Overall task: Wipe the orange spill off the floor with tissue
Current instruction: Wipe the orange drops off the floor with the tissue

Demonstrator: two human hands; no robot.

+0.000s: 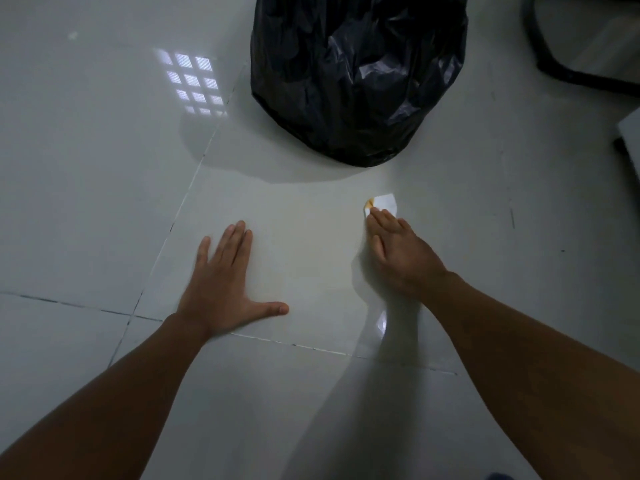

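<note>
A folded white tissue [383, 202] lies on the pale tiled floor [104, 202], stained orange at its left corner. My right hand [398, 251] presses flat on its near part, fingers together over it, so most of the tissue is hidden under the fingers. A faint yellowish smear [311, 230] spreads over the tile between my hands. My left hand [225, 282] rests flat on the floor to the left, fingers spread, thumb out to the right, with nothing in it.
A full black rubbish bag [356, 74] stands on the floor just beyond the tissue. A dark curved frame [568, 71] and a pale box edge [630, 133] sit at the far right. Window light reflects on the tiles at upper left.
</note>
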